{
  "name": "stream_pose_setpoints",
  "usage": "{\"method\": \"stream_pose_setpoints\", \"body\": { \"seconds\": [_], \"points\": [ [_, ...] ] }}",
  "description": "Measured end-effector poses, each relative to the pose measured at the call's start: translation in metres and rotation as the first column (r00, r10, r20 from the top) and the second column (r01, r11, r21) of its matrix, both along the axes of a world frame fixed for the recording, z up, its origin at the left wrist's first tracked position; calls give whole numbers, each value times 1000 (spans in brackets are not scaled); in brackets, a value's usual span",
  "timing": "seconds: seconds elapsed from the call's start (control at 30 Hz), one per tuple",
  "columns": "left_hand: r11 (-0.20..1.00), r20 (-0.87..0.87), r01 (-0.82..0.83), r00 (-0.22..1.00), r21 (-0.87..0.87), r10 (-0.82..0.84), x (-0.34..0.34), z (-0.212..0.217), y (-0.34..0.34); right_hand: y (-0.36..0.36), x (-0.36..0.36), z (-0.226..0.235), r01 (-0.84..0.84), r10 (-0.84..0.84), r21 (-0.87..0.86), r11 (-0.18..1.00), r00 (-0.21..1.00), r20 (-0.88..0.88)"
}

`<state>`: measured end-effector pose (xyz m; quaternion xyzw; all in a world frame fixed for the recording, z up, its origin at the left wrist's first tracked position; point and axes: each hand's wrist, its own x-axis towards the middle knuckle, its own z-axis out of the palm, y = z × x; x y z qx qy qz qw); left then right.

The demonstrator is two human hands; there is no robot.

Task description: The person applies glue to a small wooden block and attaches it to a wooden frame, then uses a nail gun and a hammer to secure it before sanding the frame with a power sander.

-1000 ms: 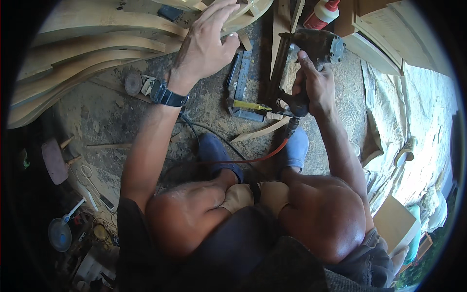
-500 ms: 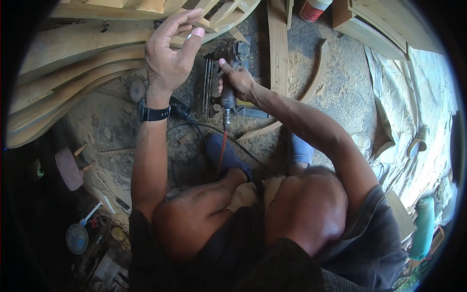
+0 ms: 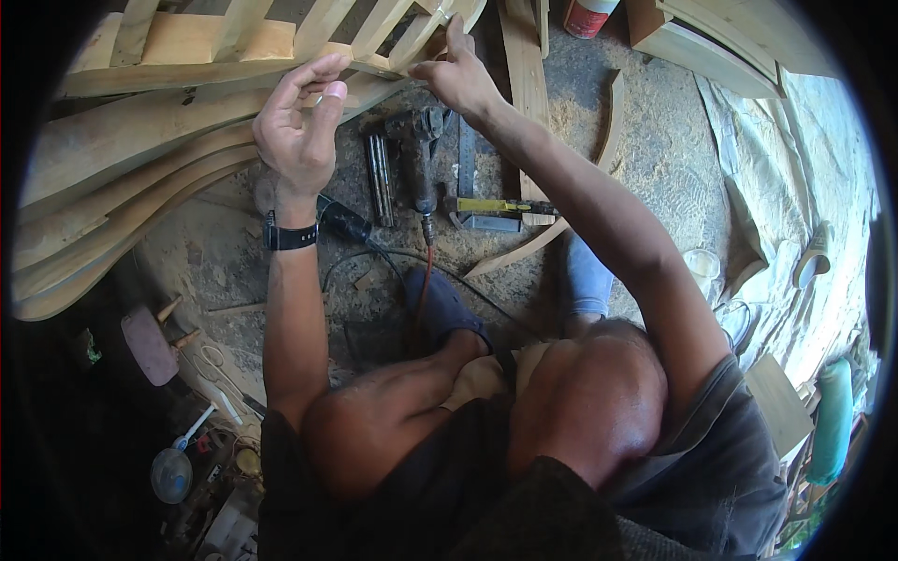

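Note:
My left hand [image 3: 301, 126], with a black watch on its wrist, is raised beside the curved wooden frame [image 3: 201, 51]. Its fingers are bent and apart from the thumb, the fingertips close to the frame's lower edge; whether they touch it I cannot tell. Over the frame's right end reaches my right hand [image 3: 465, 84], index finger stretched away and thumb out to the side. I see nothing held in it. Below the hands, a nail gun [image 3: 421, 154] lies on the floor, joined to a red air hose [image 3: 427, 276].
Curved boards [image 3: 122, 178] are stacked at the left. A metal square [image 3: 466, 159], a yellow-and-black tool [image 3: 496, 206], a dark power tool [image 3: 344, 221] and a thin curved strip [image 3: 613, 117] lie about the dusty floor. A plank [image 3: 526, 103] and a white-and-red bottle [image 3: 587, 17] are farther off.
My right hand has let go of the nail gun and moved up to the frame's end. The nail gun now rests on the floor. My left hand has shifted slightly lower, its fingers more bent.

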<state>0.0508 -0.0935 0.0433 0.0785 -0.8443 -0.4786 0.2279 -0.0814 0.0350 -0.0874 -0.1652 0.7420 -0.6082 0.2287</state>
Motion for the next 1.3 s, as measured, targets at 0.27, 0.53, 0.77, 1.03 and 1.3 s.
{"method": "stream_pose_setpoints", "body": {
  "seconds": [0.27, 0.53, 0.77, 1.03, 1.3],
  "points": [
    [999, -46, -42, 998, -6, 42, 4, 0, -3, -11, 13, 16, -35, 50, -148, 988, 994, 99],
    [999, -49, -44, 998, 9, 44, 2, -3, -4, -6, 13, 21, 60, 14, -360, 931, 980, 201],
    [1000, -48, -31, 998, -1, 31, 1, -1, -3, 3, 4, 26, 46, -40, -170, 984, 998, 40],
    [999, 18, 9, 1000, -37, -8, 5, 1, -8, 14, -3, 23, -16, 10, -39, 999, 989, -149],
    [999, 24, 13, 1000, -40, -12, 9, 4, -9, 20, -15, 25, -52, 41, -43, 998, 974, -225]
  ]
}}
